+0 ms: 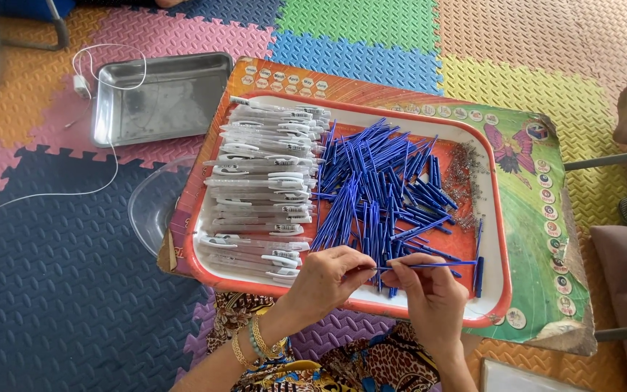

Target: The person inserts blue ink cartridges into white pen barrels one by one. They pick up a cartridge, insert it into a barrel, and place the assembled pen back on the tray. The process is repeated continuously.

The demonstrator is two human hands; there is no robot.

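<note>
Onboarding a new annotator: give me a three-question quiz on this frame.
1. What does the right hand pinch together with the left hand?
2. True or false: the steel tray on the foam mat holds blue refills.
3. What lies left of the blue refill pile in the orange tray? A) springs B) white pen barrels C) caps

Key: 1. One thin blue refill. 2. False, it looks empty. 3. B, white pen barrels.

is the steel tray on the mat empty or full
Empty: the steel tray shows only bare shiny metal inside, nothing lying in it.
</note>
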